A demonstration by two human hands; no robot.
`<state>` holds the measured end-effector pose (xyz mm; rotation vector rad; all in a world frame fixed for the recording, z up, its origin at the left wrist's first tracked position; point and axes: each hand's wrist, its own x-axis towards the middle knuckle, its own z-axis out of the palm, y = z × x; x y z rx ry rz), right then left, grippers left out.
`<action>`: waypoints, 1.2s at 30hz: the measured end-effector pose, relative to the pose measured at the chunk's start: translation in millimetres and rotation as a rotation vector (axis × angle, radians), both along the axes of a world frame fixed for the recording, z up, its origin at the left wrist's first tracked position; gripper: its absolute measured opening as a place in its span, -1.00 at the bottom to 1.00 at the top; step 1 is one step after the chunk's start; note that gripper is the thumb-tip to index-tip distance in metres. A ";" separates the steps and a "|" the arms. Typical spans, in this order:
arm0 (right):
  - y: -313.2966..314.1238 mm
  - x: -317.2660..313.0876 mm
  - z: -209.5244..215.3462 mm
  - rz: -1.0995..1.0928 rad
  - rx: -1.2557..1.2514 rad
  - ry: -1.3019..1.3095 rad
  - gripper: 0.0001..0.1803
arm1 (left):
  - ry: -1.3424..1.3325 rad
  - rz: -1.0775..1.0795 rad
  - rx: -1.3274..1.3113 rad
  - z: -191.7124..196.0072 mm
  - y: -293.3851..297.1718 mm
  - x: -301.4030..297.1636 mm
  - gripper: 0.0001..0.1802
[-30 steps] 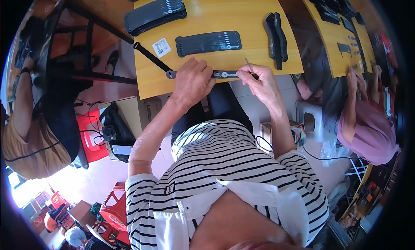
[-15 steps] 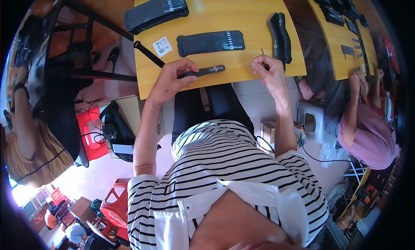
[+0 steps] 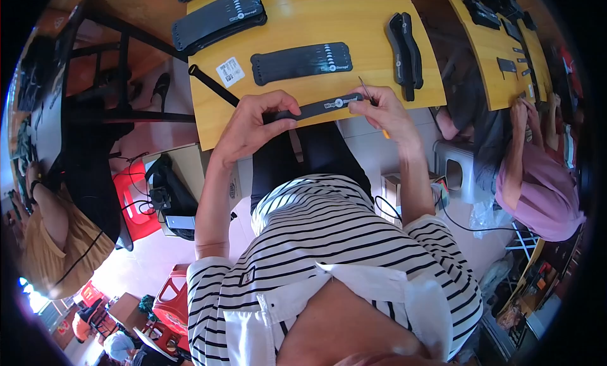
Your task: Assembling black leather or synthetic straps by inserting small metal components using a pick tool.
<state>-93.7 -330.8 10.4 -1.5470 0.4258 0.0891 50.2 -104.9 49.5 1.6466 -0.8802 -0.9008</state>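
A black strap with white print (image 3: 319, 107) is stretched between my hands, just over the front edge of the yellow table (image 3: 303, 21). My left hand (image 3: 253, 122) is closed on its left end. With thumb and fingers my right hand (image 3: 389, 116) pinches the other end. That hand also keeps hold of a thin pointed metal tool (image 3: 363, 85), whose orange end shows below the palm; its exact kind is unclear. Beyond the strap lies a flat row of black straps (image 3: 297, 64). Folded black straps (image 3: 402, 56) stand to the right of it.
A stack of black straps (image 3: 218, 23) and a white label (image 3: 230, 72) are on the table's left. One long black strap (image 3: 212, 84) juts past the left edge. At right, a person in pink (image 3: 540, 189) works at another table (image 3: 487, 69). A grey stool (image 3: 466, 164) stands between.
My right hand has come left and taken the strap's free end, keeping the pointed tool. The strap's printed side has turned more into view. The whole scene has shifted slightly left.
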 end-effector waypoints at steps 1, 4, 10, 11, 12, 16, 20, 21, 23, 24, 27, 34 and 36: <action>-1.8 -1.8 -2.8 0.017 0.103 -0.013 -0.82 | 0.034 0.000 0.008 -2.5 0.4 -0.1 -0.87; -2.7 -3.7 -1.2 -0.009 0.154 -0.026 -0.84 | -0.102 -0.029 -0.041 -9.9 0.1 -0.8 -0.87; 0.3 -2.6 -3.6 -0.153 0.072 -0.047 -0.85 | -0.028 0.020 0.007 -7.9 -1.5 -1.3 -0.83; 0.3 -2.3 -3.7 -0.152 0.073 -0.047 -0.85 | -0.028 0.020 0.008 -9.2 0.4 0.2 -0.83; -0.3 -1.8 -4.1 -0.212 0.075 -0.061 -0.85 | -0.007 0.036 0.028 -12.5 4.2 3.7 -0.81; -4.2 -1.7 -10.6 -0.297 0.000 -0.079 -0.87 | 0.078 0.108 0.119 -24.7 19.8 14.9 -0.80; -6.3 3.9 -21.2 -0.350 -0.044 -0.050 -0.87 | 0.157 0.210 0.088 -40.1 20.2 22.0 -0.82; -6.3 5.8 -23.7 -0.360 -0.048 -0.051 -0.87 | 0.180 0.291 0.050 -42.6 17.0 21.1 -0.83; -7.3 9.8 -26.1 -0.376 -0.055 -0.049 -0.87 | 0.205 0.368 0.011 -49.5 10.6 21.4 -0.85; -7.6 12.5 -26.7 -0.383 -0.038 -0.018 -0.87 | 0.249 0.447 -0.009 -53.4 7.7 22.6 -0.85; -11.3 20.7 -33.0 -0.395 -0.081 -0.010 -0.86 | 0.293 0.552 -0.032 -60.4 0.1 24.2 -0.86; -22.2 38.6 -57.0 -0.408 -0.383 -0.022 -0.86 | 0.047 0.703 0.085 -81.6 -9.0 32.6 -0.82; -21.6 41.0 -54.0 -0.423 -0.410 -0.002 -0.85 | 0.045 0.720 0.087 -84.9 -11.9 33.7 -0.81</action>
